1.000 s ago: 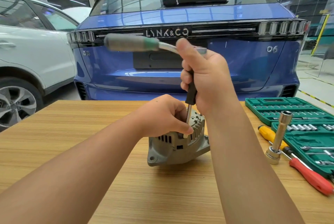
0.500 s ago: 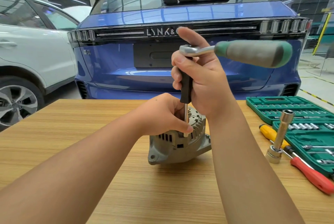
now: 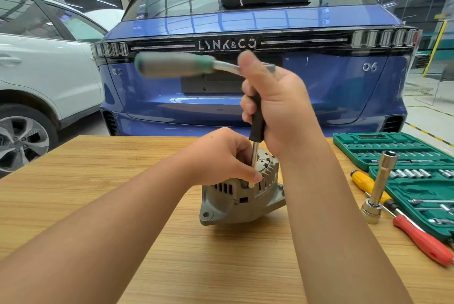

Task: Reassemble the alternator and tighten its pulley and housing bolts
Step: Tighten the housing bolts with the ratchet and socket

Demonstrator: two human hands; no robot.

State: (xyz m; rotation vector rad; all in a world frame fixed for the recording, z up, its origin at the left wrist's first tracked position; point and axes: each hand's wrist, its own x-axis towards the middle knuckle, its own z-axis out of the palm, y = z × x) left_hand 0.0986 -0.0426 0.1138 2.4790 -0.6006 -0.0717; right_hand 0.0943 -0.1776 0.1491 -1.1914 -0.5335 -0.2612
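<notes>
Wooden table (image 3: 98, 205), alternator (image 3: 243, 198), left hand (image 3: 221, 156) steadying, right hand (image 3: 275, 104) gripping ratchet (image 3: 177, 64)

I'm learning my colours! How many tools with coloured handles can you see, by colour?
Green and grey handle: 1, the ratchet, which the right hand holds by its black extension above the alternator.
Yellow handle: 1, a screwdriver.
Red handle: 1, a screwdriver.
Total: 3
</notes>
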